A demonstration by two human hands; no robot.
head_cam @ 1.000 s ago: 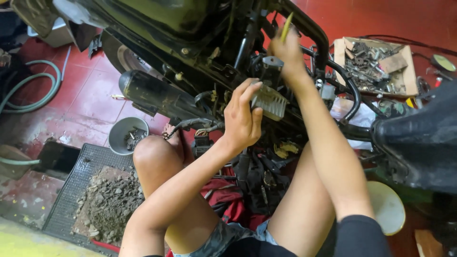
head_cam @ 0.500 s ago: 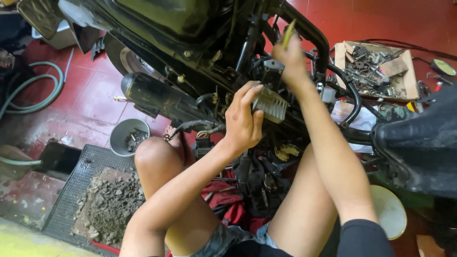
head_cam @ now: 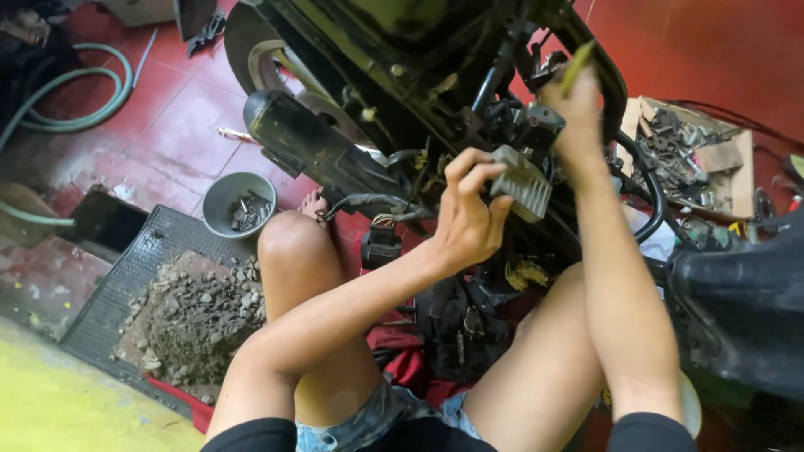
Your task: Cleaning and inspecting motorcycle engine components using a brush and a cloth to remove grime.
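1. Just above the bent knees, the left hand [head_cam: 465, 222] pinches the near edge of a grey finned metal block [head_cam: 523, 182], its long axis slanting down to the right.
2. Beyond it, the right hand [head_cam: 576, 109] closes around a yellow-green tool handle [head_cam: 578, 65] pointing up-right, against the black motorcycle frame [head_cam: 402, 50].

Small motorcycle repair workshop, seen from my seat on floor. Stripped motorcycle [head_cam: 402, 75] fills view ahead of me, frame and wiring bare, black exhaust muffler [head_cam: 310, 146] sticking out toward my knee. Red tiled floor [head_cam: 180, 125], stained and dusty. Grey metal bowl [head_cam: 239, 203] of bolts beside my leg. Open cardboard box [head_cam: 691, 155] of greasy loose parts at right. Green hose [head_cam: 71, 100] coiled in corner. Heap of grit on black grating mat [head_cam: 134, 276]. Oily rags under bike.
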